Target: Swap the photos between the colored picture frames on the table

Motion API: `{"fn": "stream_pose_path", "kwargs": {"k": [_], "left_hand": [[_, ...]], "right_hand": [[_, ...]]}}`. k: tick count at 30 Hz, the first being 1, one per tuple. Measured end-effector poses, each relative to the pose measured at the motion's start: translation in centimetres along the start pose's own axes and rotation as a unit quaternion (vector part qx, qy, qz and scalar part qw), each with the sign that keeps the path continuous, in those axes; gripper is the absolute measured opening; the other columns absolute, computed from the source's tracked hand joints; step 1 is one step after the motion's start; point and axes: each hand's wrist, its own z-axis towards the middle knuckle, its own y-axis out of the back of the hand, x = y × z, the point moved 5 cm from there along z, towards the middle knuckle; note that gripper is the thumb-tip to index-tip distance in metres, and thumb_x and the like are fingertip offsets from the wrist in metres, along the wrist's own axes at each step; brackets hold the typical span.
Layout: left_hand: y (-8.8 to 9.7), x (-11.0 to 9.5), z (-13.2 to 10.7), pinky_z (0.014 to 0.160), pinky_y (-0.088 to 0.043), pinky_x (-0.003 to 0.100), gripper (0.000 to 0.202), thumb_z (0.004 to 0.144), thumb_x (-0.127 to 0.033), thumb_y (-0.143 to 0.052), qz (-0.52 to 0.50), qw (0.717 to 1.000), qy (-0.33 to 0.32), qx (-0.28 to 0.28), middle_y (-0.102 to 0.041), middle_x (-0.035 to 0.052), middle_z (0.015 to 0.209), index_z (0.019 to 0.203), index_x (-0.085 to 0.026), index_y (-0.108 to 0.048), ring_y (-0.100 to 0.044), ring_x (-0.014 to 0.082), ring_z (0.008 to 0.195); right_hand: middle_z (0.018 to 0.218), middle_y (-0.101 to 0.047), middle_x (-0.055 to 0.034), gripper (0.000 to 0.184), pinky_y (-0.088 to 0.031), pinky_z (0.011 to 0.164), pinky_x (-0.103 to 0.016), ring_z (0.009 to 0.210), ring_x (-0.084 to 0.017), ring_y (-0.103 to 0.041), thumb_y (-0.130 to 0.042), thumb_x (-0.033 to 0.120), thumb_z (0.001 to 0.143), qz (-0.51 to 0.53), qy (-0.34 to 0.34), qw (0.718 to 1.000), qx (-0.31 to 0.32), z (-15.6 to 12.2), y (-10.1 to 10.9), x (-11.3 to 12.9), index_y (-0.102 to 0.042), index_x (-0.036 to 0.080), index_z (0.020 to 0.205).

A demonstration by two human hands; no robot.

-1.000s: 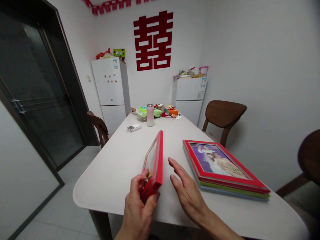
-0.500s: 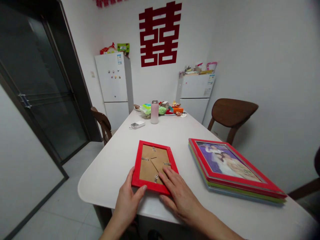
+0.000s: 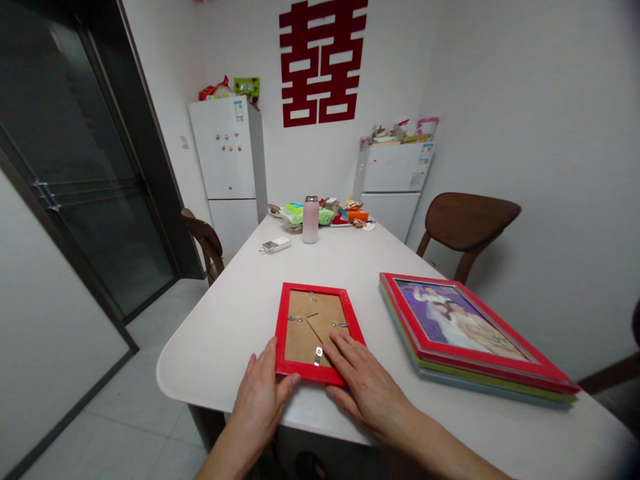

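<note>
A red picture frame point(image 3: 283, 333) lies face down on the white table in front of me, its brown backing board point(image 3: 300, 343) and small metal clips showing. My left hand point(image 3: 260, 390) holds the near left corner, with the fingers along the side and the thumb at the near edge. Over the near right part, my right hand point(image 3: 367, 383) rests its fingers on the board, its thumb by the near edge. A thin stand leg runs slantwise across the backing, its lower end near my right fingertips.
To the right lies a stack of larger frames point(image 3: 500, 383), with a couple's photo point(image 3: 455, 313) on top. A pink bottle point(image 3: 310, 220), a small white device point(image 3: 276, 245) and a heap of packets point(image 3: 295, 215) stand farther back on the table point(image 3: 225, 327). Wooden chairs point(image 3: 470, 223) flank it.
The red picture frame has shifted slightly right and turned a little, and both hands have moved with it. The view has tipped slightly downward.
</note>
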Motion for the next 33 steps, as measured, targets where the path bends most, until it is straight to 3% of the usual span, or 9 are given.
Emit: {"fn": "stream_pose_path", "kwargs": {"k": [6, 10, 13, 19, 25, 30, 33], "left_hand": [[-1.0, 0.9, 0.1, 0.097, -0.024, 0.045, 0.053, 0.075, -0.027, -0.047, 0.087, 0.996, 0.000, 0.011, -0.038, 0.0214, 0.125, 0.120, -0.002, -0.035, -0.032, 0.0272, 0.118], [-0.9, 0.6, 0.2, 0.097, -0.026, 0.045, 0.052, 0.074, -0.026, -0.049, 0.106, 0.994, -0.026, 0.025, -0.037, 0.0203, 0.126, 0.120, -0.005, -0.036, -0.032, 0.0271, 0.118], [-0.7, -0.2, 0.4, 0.098, -0.025, 0.045, 0.052, 0.072, -0.023, -0.053, 0.105, 0.992, -0.056, 0.039, -0.032, 0.0189, 0.130, 0.119, -0.007, -0.039, -0.027, 0.0260, 0.120], [-1.2, -1.5, 0.9, 0.096, -0.029, 0.043, 0.035, 0.070, -0.018, -0.057, 0.087, 0.987, -0.114, 0.068, -0.045, 0.0164, 0.122, 0.104, -0.011, -0.054, -0.036, 0.0250, 0.116], [-1.5, -1.2, 0.9, 0.094, -0.033, 0.045, 0.030, 0.069, -0.019, -0.057, 0.081, 0.988, -0.129, 0.040, -0.050, 0.0138, 0.117, 0.099, -0.014, -0.055, -0.039, 0.0256, 0.114], [-1.7, -1.0, 0.9, 0.095, -0.032, 0.043, 0.028, 0.071, -0.019, -0.056, 0.089, 0.987, -0.123, 0.048, -0.049, 0.0161, 0.118, 0.097, -0.010, -0.056, -0.037, 0.0255, 0.115], [-1.7, -1.1, 1.0, 0.095, -0.032, 0.043, 0.025, 0.071, -0.019, -0.057, 0.088, 0.988, -0.121, 0.047, -0.049, 0.0170, 0.118, 0.094, -0.009, -0.056, -0.037, 0.0262, 0.115]], "right_hand": [[0.131, -0.032, -0.0148, 0.054, -0.026, 0.096, -0.049, 0.121, -0.030, -0.024, -0.049, 0.034, 0.072, -0.003, -0.004, 1.000, 0.003, -0.2, -0.2, -0.3, -0.041, 0.015, 0.122], [0.124, -0.041, -0.0151, 0.043, -0.032, 0.091, -0.048, 0.115, -0.029, -0.035, -0.045, 0.034, 0.075, 0.019, 0.022, 1.000, -0.005, 0.5, 0.9, -0.1, -0.050, 0.016, 0.114], [0.113, -0.051, -0.0134, 0.030, -0.037, 0.087, -0.040, 0.106, -0.024, -0.045, -0.043, 0.023, 0.077, 0.040, 0.057, 0.997, 0.018, 1.9, 1.9, 0.4, -0.059, 0.018, 0.101], [0.112, -0.051, -0.0094, 0.022, -0.035, 0.088, -0.034, 0.104, -0.021, -0.046, -0.052, 0.015, 0.070, 0.076, 0.072, 0.992, 0.072, 4.4, 1.6, 0.8, -0.067, 0.022, 0.084], [0.099, -0.057, -0.0051, 0.016, -0.036, 0.084, -0.032, 0.096, -0.018, -0.048, -0.052, 0.018, 0.070, 0.086, 0.053, 0.995, 0.010, 5.0, 0.9, 0.3, -0.067, 0.022, 0.075], [0.098, -0.058, -0.0068, 0.025, -0.035, 0.083, -0.027, 0.092, -0.016, -0.050, -0.043, 0.019, 0.076, 0.095, 0.028, 0.995, -0.016, 6.6, 1.0, 0.6, -0.062, 0.017, 0.092], [0.090, -0.060, -0.0060, 0.026, -0.036, 0.077, -0.025, 0.085, -0.015, -0.052, -0.042, 0.024, 0.078, 0.043, -0.006, 0.999, -0.023, 8.6, 0.4, 0.8, -0.063, 0.018, 0.091]]}}
